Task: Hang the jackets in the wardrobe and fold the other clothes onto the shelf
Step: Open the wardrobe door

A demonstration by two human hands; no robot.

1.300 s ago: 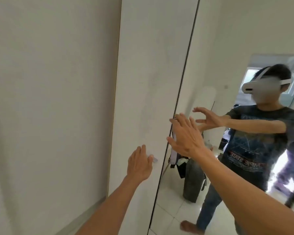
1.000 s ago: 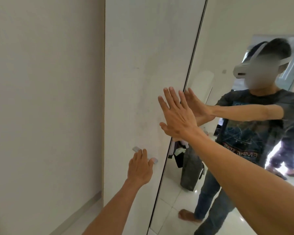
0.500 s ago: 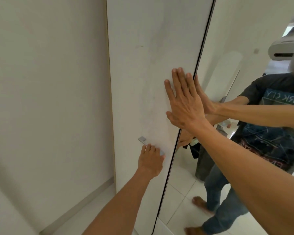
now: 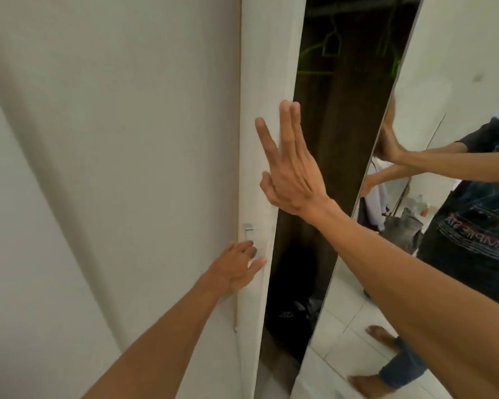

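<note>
White laminate wardrobe door [image 4: 268, 82], seen nearly edge-on, its long axis running top to bottom through the centre of the frame. Your left hand [image 4: 236, 269], lower centre, curls its fingers round the lower end of the metal handle [image 4: 249, 229]. Your right hand [image 4: 293, 171], above it, lies with straight, unclenched fingers against the door near its free edge. The opening lies immediately right of both hands: a dark wardrobe interior [image 4: 346, 156] between this door and the mirrored door [image 4: 432, 67]. Green hangers [image 4: 319, 57] hang at upper centre. A dark bundle [image 4: 303, 309] lies at the bottom of the interior; you cannot tell whether it is clothing. The left hand, already on the handle, appears better placed to swing the door further toward the left of the frame. Change from half a second ago: the door then sat flush against the mirrored door with no gap; now the interior shows.
</note>
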